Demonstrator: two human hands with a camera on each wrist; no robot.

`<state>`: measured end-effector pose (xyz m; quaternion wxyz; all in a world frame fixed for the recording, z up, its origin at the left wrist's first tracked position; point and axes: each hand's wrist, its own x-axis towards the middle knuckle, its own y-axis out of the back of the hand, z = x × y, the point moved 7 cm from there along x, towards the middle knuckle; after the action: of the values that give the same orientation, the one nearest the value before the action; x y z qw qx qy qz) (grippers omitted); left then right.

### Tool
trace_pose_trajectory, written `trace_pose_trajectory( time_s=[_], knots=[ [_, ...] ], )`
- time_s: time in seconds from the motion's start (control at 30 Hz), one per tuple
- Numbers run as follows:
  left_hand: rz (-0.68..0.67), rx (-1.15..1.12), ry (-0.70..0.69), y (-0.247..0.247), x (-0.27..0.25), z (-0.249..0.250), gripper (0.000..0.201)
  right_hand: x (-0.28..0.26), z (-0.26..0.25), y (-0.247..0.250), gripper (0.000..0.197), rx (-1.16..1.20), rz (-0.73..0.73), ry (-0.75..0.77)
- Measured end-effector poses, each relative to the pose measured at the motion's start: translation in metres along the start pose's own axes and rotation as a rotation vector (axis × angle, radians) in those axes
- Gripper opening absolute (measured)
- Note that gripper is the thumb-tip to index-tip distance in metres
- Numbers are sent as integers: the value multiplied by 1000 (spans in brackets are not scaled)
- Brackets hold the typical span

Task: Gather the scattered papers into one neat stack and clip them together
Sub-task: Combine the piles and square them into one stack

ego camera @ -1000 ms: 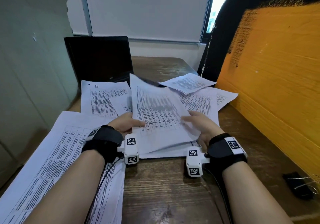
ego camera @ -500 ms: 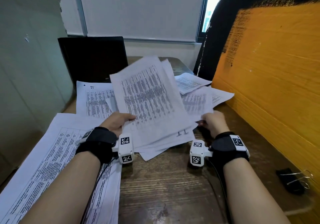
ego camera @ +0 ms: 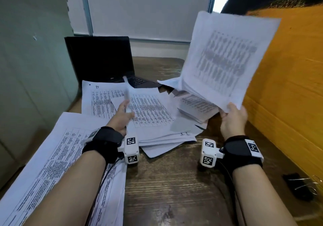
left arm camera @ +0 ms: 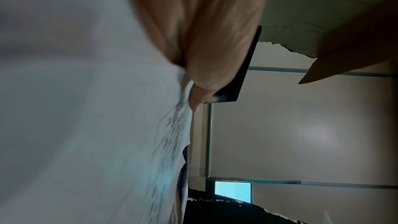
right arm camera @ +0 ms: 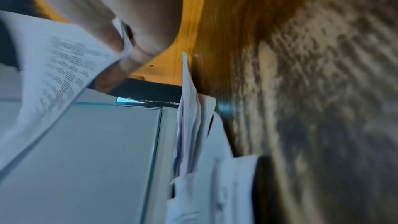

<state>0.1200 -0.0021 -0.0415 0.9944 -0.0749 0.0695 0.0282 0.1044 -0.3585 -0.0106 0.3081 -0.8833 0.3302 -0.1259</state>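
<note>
Printed papers lie scattered over the wooden desk (ego camera: 174, 182). My right hand (ego camera: 231, 109) pinches the bottom corner of a sheaf of papers (ego camera: 225, 59) and holds it up in the air at the right; the right wrist view shows that held sheaf (right arm camera: 53, 67) clamped between thumb and fingers. My left hand (ego camera: 126, 107) is over the middle pile (ego camera: 153, 115) and pinches one blurred sheet (ego camera: 126, 92) that stands edge-on. In the left wrist view the fingertips (left arm camera: 194, 96) press that sheet (left arm camera: 90, 117). A black binder clip (ego camera: 297, 186) lies at the desk's right edge.
An open black laptop (ego camera: 99, 57) stands at the back, partly under papers. A large table sheet (ego camera: 52, 164) hangs over the left front. More loose sheets (ego camera: 197, 105) lie under the raised sheaf. An orange cardboard wall (ego camera: 288, 94) closes the right side, a grey-green panel (ego camera: 35, 68) the left.
My right hand swung the sheaf up and to the right, off the desk. My left hand let go of it and moved forward to a single sheet on the pile.
</note>
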Motion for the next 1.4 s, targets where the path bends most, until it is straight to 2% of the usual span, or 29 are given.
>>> trace_pose_trajectory(
  time_s=[0.07, 0.17, 0.27, 0.33, 0.47, 0.5, 0.53, 0.63, 0.67, 0.7, 0.77, 0.83, 0.9, 0.97, 1.03, 1.1, 1.2, 1.27, 1.33, 1.4],
  knots=[
    [5, -3, 32, -1, -2, -2, 61, -10, 12, -17, 37, -97, -168, -90],
    [80, -20, 16, 3, -2, 0, 57, -22, 36, -29, 41, -197, -330, -262],
    [43, 31, 28, -5, -7, 1, 43, -40, 54, -35, 32, -381, -460, -473],
    [-7, 15, 29, -12, -11, 2, 38, -52, 61, -35, 24, -516, -533, -526],
    [-38, 49, 66, -12, -7, -2, 42, -72, 72, -45, 22, -597, -716, -609],
    [-31, 80, 54, -9, -2, -4, 44, -64, 73, -45, 22, -605, -680, -561],
    [-2, 85, 43, -5, 2, -5, 49, -49, 70, -40, 24, -629, -571, -464],
    [108, -11, 21, 11, 4, -3, 52, 3, 42, 2, 41, -701, -43, -170],
    [152, -46, 16, 17, 5, -2, 49, 11, 36, 13, 44, -684, 44, -154],
    [173, -77, 11, 20, 4, -2, 45, 16, 37, 17, 43, -632, 43, -185],
    [178, -114, 11, 20, 4, -4, 46, 13, 48, 8, 49, -497, -134, -303],
    [148, -193, 30, 16, 1, -6, 62, 1, 58, -6, 62, -382, -270, -411],
    [158, -250, 38, 17, 1, -7, 72, -6, 67, -16, 64, -318, -351, -488],
    [149, -217, 27, 17, 4, -7, 61, -8, 75, -17, 56, -284, -371, -537],
    [137, -174, 32, 15, 6, -8, 49, -8, 78, -16, 38, -252, -366, -559],
    [105, -155, 33, 11, 6, -8, 47, -4, 74, -15, 20, -224, -364, -539],
    [52, -101, 30, 5, 3, -5, 52, 5, 43, -6, 8, -53, -279, -442],
    [62, -69, 25, 7, 3, -5, 51, 17, 21, 13, 3, 85, -100, -338],
    [76, -66, 25, 9, 6, -5, 47, 25, 15, 42, 13, 64, 117, -287],
    [43, -56, 37, 6, 7, -5, 46, 28, 24, 52, 29, -77, 177, -289]
  ],
)
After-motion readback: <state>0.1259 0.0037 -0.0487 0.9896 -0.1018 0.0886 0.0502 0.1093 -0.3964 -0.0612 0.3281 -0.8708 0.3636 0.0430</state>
